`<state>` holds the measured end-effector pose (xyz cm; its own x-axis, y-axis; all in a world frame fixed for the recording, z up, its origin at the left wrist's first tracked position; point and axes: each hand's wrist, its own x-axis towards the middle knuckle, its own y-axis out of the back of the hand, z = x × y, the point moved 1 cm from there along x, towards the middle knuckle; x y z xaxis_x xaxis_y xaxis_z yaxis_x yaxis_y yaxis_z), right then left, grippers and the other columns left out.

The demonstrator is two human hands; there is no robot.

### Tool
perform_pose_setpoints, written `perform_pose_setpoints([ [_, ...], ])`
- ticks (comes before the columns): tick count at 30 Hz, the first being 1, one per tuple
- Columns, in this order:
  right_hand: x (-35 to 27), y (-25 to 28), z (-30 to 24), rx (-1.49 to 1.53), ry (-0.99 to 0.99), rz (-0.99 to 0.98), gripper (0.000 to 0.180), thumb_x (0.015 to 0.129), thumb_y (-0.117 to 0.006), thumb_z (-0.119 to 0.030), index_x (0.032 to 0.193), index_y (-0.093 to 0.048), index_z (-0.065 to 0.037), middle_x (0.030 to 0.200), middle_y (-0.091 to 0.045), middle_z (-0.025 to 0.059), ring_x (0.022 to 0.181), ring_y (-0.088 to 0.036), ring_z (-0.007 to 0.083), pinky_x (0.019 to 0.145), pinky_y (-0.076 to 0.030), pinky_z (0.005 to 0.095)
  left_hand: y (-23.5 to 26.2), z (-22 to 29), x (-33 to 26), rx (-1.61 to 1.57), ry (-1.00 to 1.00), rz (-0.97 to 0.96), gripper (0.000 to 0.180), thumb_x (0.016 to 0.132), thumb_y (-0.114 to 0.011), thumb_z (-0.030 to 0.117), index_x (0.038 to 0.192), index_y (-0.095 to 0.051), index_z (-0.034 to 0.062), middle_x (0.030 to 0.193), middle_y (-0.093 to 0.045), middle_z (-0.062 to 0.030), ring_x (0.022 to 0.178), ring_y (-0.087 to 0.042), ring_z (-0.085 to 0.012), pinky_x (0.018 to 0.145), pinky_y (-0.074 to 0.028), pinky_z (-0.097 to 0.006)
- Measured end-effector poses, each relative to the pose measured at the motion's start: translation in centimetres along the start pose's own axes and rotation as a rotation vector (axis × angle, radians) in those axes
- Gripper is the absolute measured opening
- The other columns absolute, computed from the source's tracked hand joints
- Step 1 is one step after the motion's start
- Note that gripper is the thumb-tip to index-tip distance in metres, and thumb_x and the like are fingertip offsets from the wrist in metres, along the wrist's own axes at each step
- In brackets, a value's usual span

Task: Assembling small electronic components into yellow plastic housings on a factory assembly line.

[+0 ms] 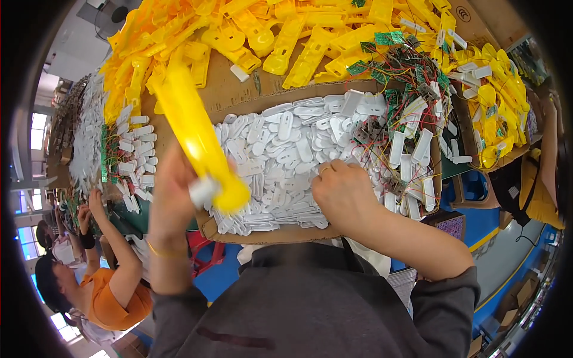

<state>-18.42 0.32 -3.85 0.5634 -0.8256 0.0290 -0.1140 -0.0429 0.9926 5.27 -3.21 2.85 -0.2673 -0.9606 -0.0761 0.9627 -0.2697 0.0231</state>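
My left hand [173, 197] holds up a long yellow plastic housing [194, 134] with a white piece [203, 191] at its near end, raised above the cardboard tray and blurred. My right hand [341, 192] rests knuckles-up in a heap of small white plastic covers [286, 149] that fills the tray; whether its fingers pinch one cover is hidden.
The brown cardboard tray [280, 234] stands in front of me. Behind it lies a pile of yellow housings [280, 36]. Green circuit boards with thin wires [406, 71] sit at the right. A person in an orange shirt [110, 298] works at my left.
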Motion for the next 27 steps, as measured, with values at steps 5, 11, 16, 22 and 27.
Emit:
perform_pose_setpoints([
  [5, 0.9, 1.6, -0.6, 0.138, 0.11, 0.244, 0.014, 0.062, -0.06, -0.011, 0.075, -0.057, -0.005, 0.075, -0.057, 0.0074, 0.073, -0.057, 0.0244, 0.061, -0.046, 0.0351, -3.3, -4.3, -6.6, -0.52, 0.145, 0.107, 0.07, 0.073, -0.062, 0.006, 0.133, -0.028, 0.0004, 0.1, -0.054, -0.0091, 0.095, -0.053, -0.0165, 0.08, -0.042, -0.025],
  [11, -1.1, 4.1, -3.0, 0.556, 0.182, 0.182, 0.02, 0.068, -0.064, -0.004, 0.087, -0.058, -0.002, 0.08, -0.061, 0.0082, 0.068, -0.059, 0.0184, 0.058, -0.047, 0.0297, -7.2, -3.9, -4.8, 0.101, -0.08, 0.149, 0.058, 0.08, -0.063, 0.013, 0.13, -0.035, 0.0011, 0.092, -0.052, -0.0025, 0.078, -0.049, -0.0081, 0.071, -0.042, -0.021],
  [16, -3.1, -0.2, -2.9, 1.998, -0.322, 0.003, 0.013, 0.082, -0.064, -0.013, 0.085, -0.058, -0.001, 0.07, -0.059, 0.0022, 0.055, -0.051, 0.0059, 0.049, -0.038, 0.0196, -9.7, -4.7, -3.9, -0.485, 0.195, -0.123, 0.064, 0.086, -0.054, 0.044, 0.13, -0.035, 0.0003, 0.081, -0.049, 0.0014, 0.071, -0.049, -0.0057, 0.065, -0.042, -0.019],
  [22, -2.4, 0.8, -3.8, 2.19, -0.455, 0.134, 0.013, 0.087, -0.059, -0.014, 0.083, -0.055, -0.003, 0.064, -0.054, -0.0004, 0.048, -0.041, 0.0037, 0.043, -0.03, 0.0178, -10.1, -5.0, -3.9, -0.598, 0.349, -0.033, 0.06, 0.091, -0.042, 0.05, 0.131, -0.037, 0.0055, 0.083, -0.051, 0.0022, 0.072, -0.049, -0.0051, 0.066, -0.045, -0.022],
  [27, -2.4, 1.3, -4.2, 1.815, -0.431, 0.246, 0.011, 0.087, -0.058, -0.011, 0.083, -0.054, -0.002, 0.065, -0.056, -0.0001, 0.052, -0.046, 0.003, 0.046, -0.035, 0.0183, -10.1, -5.8, -4.1, -0.556, 0.315, -0.049, 0.055, 0.092, -0.043, 0.044, 0.131, -0.037, 0.0056, 0.085, -0.054, 0.0008, 0.076, -0.053, -0.0065, 0.069, -0.045, -0.022],
])
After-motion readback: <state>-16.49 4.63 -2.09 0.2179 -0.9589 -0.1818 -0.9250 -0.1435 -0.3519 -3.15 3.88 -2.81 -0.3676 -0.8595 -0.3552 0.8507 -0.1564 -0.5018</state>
